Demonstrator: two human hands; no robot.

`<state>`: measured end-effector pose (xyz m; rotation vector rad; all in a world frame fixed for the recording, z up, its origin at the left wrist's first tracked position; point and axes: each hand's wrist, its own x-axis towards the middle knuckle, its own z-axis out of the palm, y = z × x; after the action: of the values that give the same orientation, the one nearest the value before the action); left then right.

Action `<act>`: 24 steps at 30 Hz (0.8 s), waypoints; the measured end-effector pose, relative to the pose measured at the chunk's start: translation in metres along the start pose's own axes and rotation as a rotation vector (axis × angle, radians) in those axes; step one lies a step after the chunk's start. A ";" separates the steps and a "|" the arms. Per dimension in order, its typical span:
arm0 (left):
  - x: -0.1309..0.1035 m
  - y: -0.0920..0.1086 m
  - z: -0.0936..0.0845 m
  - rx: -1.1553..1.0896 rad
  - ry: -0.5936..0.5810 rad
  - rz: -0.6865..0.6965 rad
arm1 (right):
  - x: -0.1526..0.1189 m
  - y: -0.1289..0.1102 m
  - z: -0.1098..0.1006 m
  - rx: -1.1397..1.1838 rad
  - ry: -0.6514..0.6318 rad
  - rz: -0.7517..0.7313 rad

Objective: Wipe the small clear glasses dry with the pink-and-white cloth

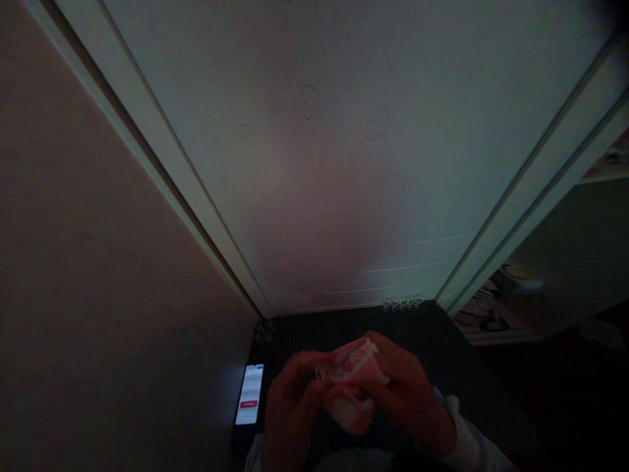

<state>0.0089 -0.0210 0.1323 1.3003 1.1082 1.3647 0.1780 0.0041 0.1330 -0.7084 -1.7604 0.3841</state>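
Low in the dim view, a soft pink and white cloth-like item (pixel 354 366) is held between my two hands. My left hand (pixel 295 401) pinches its left side with thumb and fingers, by a small pale patch too dark to make out. On the opposite side, my right hand (pixel 407 392) is closed on its edge, the fingers behind and the thumb in front. A paler rounded part (pixel 352 418) hangs beneath the thumbs; I cannot tell whether it belongs to the same piece. The exact kind of item is unclear in this light.
To the left of my hands, a lit phone (pixel 249 394) lies on the dark surface (pixel 314 328). A white panel (pixel 324 216) with faint heart shapes rises behind it, and a wall (pixel 122 262) stands at left. Shelves with papers (pixel 484 308) show at right.
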 end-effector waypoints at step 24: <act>0.001 -0.013 0.012 0.056 -0.032 -0.082 | -0.021 0.015 0.012 0.768 0.108 0.656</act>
<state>0.0215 -0.0176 0.1198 1.2984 1.1728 1.2561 0.1742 0.0038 0.1048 -0.6945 -1.0935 1.3499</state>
